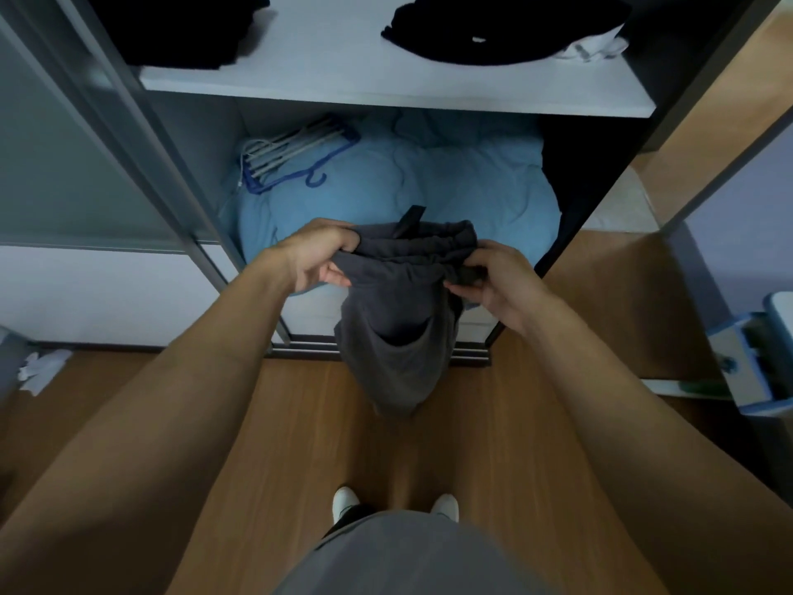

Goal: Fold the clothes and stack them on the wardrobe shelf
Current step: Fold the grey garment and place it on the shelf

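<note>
Shorts (397, 319), dark grey, held in the air before the open wardrobe, waistband gathered between both hands, legs hanging toward the floor (300, 423). Left hand (315, 255) and right hand (493, 279) each pinch a waistband end, fingers curled over the cloth. Shelf (343, 58) above carries black clothes (493, 27).

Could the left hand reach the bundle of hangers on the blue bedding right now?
Likely yes, once freed: the left hand grips the grey garment with the right hand, but nothing stands between it and the hangers on the blue bedding.
</note>
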